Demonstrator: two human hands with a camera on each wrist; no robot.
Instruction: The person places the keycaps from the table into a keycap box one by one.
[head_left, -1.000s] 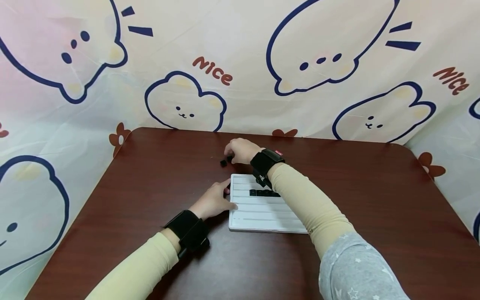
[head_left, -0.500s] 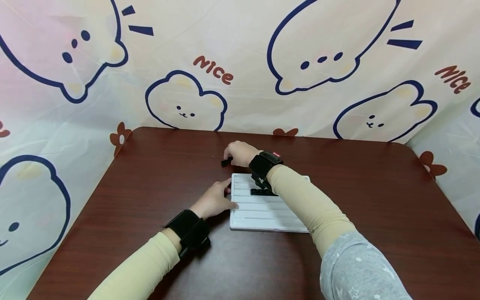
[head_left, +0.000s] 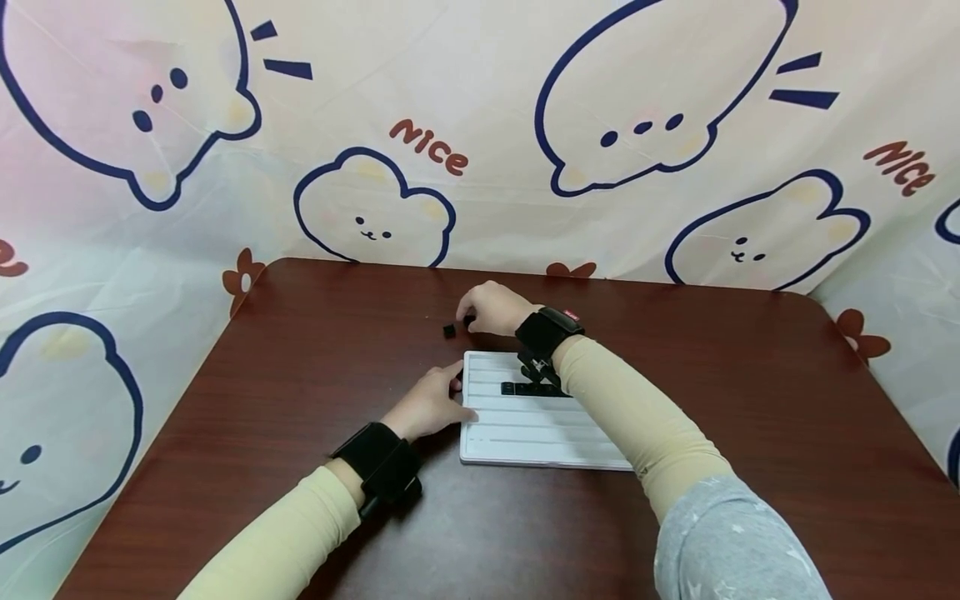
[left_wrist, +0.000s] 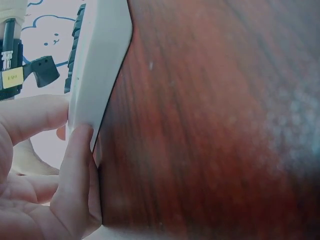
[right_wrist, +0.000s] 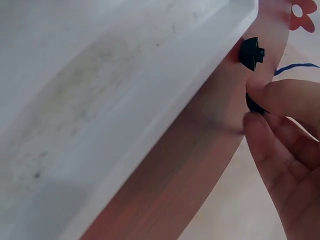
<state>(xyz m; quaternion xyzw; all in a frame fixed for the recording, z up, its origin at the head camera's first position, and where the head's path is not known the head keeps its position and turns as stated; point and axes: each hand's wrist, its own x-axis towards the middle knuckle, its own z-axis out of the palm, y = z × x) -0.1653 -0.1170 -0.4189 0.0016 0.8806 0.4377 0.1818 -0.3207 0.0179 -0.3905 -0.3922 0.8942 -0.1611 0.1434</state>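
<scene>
A white ridged tray point(head_left: 547, 433) lies on the table, with a row of black keycaps point(head_left: 525, 389) along one of its ridges. My left hand point(head_left: 429, 403) grips the tray's left edge, thumb on the top face and other fingers against the side. Beyond the far edge, my right hand point(head_left: 495, 308) pinches one black keycap point(right_wrist: 256, 104) between thumb and fingertip. Another loose keycap point(head_left: 449, 331) rests on the table just left of that hand; in the right wrist view its stem faces sideways. My right wrist and forearm hide the right part of the row.
The dark brown wooden table point(head_left: 300, 350) has rounded far corners. A cream curtain point(head_left: 495, 217) printed with bears stands close behind it and along the sides. Black straps point(head_left: 378, 467) with cameras sit on both wrists.
My right hand has drawn slightly right with the pinched keycap, opening a gap from the loose one it was against. The left hand and tray stay put.
</scene>
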